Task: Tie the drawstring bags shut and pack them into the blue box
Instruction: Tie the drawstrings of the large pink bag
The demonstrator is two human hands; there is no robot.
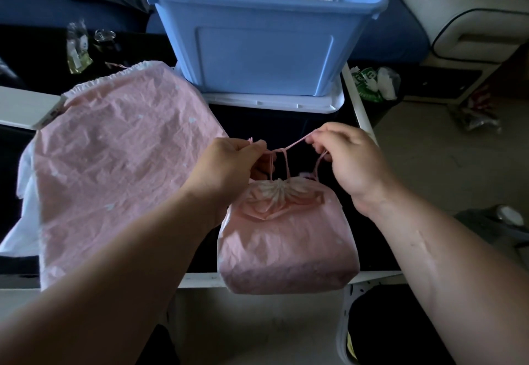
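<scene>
In the head view I look down on a dark table [286, 125] with a white rim. The small pink bag [286, 238] sits at the front edge, nearer the right corner. Its bottom hangs a little over the rim. Its top is pulled into a tight bunch.

The thin pink drawstring [292, 147] comes up from the bunch and runs between both hands. The left hand [229, 164] pinches one end with curled fingers. The right hand [349, 158] pinches the other end the same way. The string is pulled tight between them. It crosses over itself near the left hand, but I cannot tell if a knot is made yet.

The blue box [257, 58] stands at the back edge, in the middle, on a white lid [274, 103]. Something pale lies inside it. A big pink bag [114, 158] lies flat on the left side of the table. Its top is wide, not pulled shut.

I think the small bag is soft, thin and crinkly, and not very heavy. It looks full, so it may sag when I lift it. The string is thin and could slip from the fingers. I would hold the bag just under the bunched top, or put one hand under its bottom, and lift it over the box wall.
</scene>
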